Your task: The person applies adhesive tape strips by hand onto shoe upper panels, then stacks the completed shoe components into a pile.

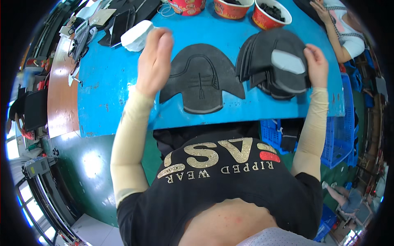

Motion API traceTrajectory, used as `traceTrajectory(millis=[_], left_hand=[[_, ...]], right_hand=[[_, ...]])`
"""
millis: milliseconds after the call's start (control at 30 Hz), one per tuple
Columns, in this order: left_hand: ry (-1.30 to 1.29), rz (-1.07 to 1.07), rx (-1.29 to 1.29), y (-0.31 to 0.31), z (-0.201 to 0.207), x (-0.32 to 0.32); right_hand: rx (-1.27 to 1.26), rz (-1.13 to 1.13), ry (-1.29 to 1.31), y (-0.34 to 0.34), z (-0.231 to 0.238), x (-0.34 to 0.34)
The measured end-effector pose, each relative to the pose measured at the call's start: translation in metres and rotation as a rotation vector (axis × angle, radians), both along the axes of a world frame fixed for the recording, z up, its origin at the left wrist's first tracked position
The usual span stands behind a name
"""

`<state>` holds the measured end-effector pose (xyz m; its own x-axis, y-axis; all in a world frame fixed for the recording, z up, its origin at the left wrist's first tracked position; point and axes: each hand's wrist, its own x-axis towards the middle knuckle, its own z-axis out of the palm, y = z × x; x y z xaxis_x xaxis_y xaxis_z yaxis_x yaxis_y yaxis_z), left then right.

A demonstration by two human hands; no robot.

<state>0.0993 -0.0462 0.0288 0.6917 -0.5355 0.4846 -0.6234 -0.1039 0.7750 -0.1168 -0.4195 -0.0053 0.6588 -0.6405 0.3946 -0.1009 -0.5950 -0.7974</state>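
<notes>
Apparently we are handling the stack of black pads (264,53) on the table (108,90), right hand (317,66) at its edge; our left hand (155,61) hovers, blurred; we cannot tell either grip. One flat pad (195,80) lies between; lifting likely calls for a single-edge pinch.

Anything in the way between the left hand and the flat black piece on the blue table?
Nothing visible. The left hand is just off the left side of the flat black piece; the white object lies beyond the hand, the black stack to the piece's right.
</notes>
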Motion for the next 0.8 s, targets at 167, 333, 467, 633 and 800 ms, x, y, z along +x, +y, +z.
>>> traceTrajectory(millis=[167, 333, 467, 633, 800], left_hand=[[-0.288, -0.025, 0.131, -0.072, 0.015, 0.080], [-0.420, 0.245, 0.088, -0.152, -0.008, 0.171], [-0.390, 0.252, 0.696, -0.156, 0.021, 0.156], [-0.431, 0.287, 0.728, -0.118, 0.045, 0.166], [-0.596, 0.208, 0.453, -0.030, 0.025, 0.129]], right_hand=[[-0.784, -0.269, 0.050, 0.070, 0.035, -0.002], [-0.625, 0.137, -0.260, 0.155, 0.028, 0.007], [-0.634, 0.271, -0.342, 0.176, 0.000, 0.019], [-0.593, 0.303, -0.380, 0.178, -0.003, 0.023], [-0.604, 0.335, -0.370, 0.180, -0.005, 0.019]])
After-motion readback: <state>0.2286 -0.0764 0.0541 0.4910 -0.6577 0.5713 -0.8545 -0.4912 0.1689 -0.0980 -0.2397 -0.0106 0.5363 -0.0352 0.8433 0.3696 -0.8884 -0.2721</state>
